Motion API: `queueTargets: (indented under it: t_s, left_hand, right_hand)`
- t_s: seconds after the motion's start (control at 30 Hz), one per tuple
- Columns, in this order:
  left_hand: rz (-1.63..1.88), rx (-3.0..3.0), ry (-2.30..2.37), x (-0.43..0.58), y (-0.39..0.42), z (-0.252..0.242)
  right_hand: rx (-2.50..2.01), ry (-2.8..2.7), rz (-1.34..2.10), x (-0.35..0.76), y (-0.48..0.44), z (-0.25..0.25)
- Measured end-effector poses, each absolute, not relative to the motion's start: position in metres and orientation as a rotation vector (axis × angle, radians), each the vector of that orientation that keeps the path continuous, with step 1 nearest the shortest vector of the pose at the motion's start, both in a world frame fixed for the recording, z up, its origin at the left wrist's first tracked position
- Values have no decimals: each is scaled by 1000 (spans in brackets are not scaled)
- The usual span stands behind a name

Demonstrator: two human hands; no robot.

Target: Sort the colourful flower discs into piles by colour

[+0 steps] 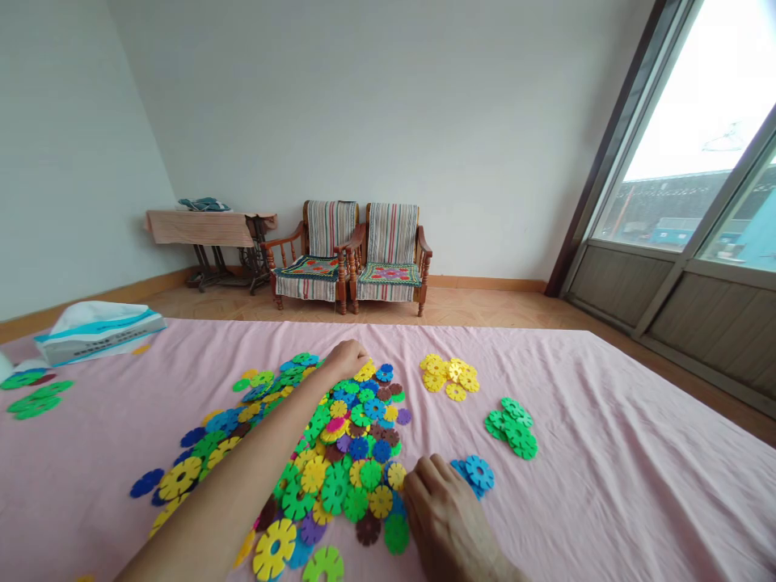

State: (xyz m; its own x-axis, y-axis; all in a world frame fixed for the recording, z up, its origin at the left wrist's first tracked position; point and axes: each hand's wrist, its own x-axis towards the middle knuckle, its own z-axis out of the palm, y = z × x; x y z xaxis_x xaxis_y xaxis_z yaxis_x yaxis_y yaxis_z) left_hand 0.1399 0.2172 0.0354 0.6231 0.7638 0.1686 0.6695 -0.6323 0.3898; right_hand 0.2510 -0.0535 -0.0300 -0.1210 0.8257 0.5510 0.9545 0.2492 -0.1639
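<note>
1. Plastic discs (339,453) in many colours lie heaped mid-way across the pink cloth (606,485). Nearest, the right hand (445,513) rests knuckles-up at the heap's right edge with its fingers bent, just beside a small blue group (478,471). I cannot tell whether it pinches anything.
2. Farther right, a green group (512,428) and a yellow group (449,376) lie apart from the heap.
3. At the heap's far edge, the left hand (345,360) curls its fingers down onto the discs. Its grip is hidden.
</note>
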Motion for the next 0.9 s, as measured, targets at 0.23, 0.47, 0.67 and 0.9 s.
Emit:
queueTargets:
  t_s: [0.23,0.47,0.67,0.9]
  left_hand:
    - [652,2403,1150,172,206,34]
    - [606,2205,1112,234,191,11]
    - [595,2128,1118,247,188,4]
    - [583,2217,1158,208,191,17]
  right_hand:
    - [-1615,-1995,-315,252,-51,-29]
    - [-1618,-2038,-360,253,-50,-33]
    - [-1622,-2017,-363,253,-49,-31]
    - [-1650,-2028,-324,251,-52,-27]
